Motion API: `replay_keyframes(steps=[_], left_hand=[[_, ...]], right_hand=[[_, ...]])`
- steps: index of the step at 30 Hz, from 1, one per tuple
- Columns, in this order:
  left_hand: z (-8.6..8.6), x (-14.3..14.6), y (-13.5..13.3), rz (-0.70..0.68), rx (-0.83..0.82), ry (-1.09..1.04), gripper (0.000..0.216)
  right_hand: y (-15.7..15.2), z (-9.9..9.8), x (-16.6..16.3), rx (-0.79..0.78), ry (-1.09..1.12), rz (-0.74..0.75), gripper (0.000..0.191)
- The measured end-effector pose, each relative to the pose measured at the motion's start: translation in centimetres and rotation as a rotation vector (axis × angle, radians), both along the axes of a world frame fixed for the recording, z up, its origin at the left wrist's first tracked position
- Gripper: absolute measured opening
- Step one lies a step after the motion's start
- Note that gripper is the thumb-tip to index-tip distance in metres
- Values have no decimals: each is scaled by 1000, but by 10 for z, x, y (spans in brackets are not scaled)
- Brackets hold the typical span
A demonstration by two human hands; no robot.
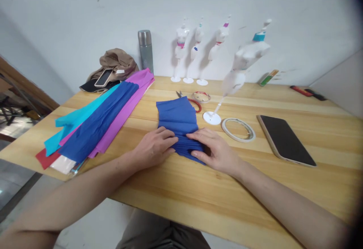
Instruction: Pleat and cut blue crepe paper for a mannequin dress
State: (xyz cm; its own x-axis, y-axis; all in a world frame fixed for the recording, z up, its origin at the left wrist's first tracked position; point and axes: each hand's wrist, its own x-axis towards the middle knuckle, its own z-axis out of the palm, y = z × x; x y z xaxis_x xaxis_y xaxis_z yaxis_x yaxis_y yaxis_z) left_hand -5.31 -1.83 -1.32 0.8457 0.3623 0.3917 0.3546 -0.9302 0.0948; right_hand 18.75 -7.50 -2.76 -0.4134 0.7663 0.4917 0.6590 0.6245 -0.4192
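Where the left hand (155, 147) and the right hand (217, 149) meet: the blue sheet (176, 116) lies between them on the wooden table (227, 196), its near part gathered into narrow folds, its far part spread nearly flat
Left-hand grip: fingers bent, tips on the left side of the folds, thumb tucked close below; opening narrow; this contact likely stops the stack from sliding; whether a pinch is applied, cannot tell
Right-hand grip: thumb and fingers moderately parted, touching the right side of the folds; this spread likely keeps the layers from springing up; pinch pressure, cannot tell
Large phone (286, 139): flat, dark screen up, at the right, apart from the right hand, presumably set aside
Tape ring (244, 140): flat, left of the large phone, near the right hand, probably for easy reach
Coloured strips (100, 122): overlapped lengthwise at the left, turquoise, blue, magenta and red, a layout that likely keeps them flat
Large mannequin (238, 77): on a round base beyond the tape ring, teal band at the neck; the base gives it support
Scissors (200, 107): just beyond the folds, partly covered by the sheet's far end
Small mannequins (181, 52): three in a row near the wall, wearing coloured bands, presumably out of the hands' way
Flask (146, 54): upright at the back, beyond the strips
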Motion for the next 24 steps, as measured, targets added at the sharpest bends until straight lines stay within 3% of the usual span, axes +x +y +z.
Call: replay_keyframes(steps=[14, 21, 24], left_hand=[[-8, 2, 0, -105, 171, 91, 30], [-9, 0, -1, -88, 141, 122, 34], [-7, 0, -2, -82, 153, 144, 35]], right_hand=[[-11, 1, 2, 50, -263, 148, 52], [-12, 3, 6, 95, -86, 28, 44], [-13, 4, 7, 85, -90, 6, 52]])
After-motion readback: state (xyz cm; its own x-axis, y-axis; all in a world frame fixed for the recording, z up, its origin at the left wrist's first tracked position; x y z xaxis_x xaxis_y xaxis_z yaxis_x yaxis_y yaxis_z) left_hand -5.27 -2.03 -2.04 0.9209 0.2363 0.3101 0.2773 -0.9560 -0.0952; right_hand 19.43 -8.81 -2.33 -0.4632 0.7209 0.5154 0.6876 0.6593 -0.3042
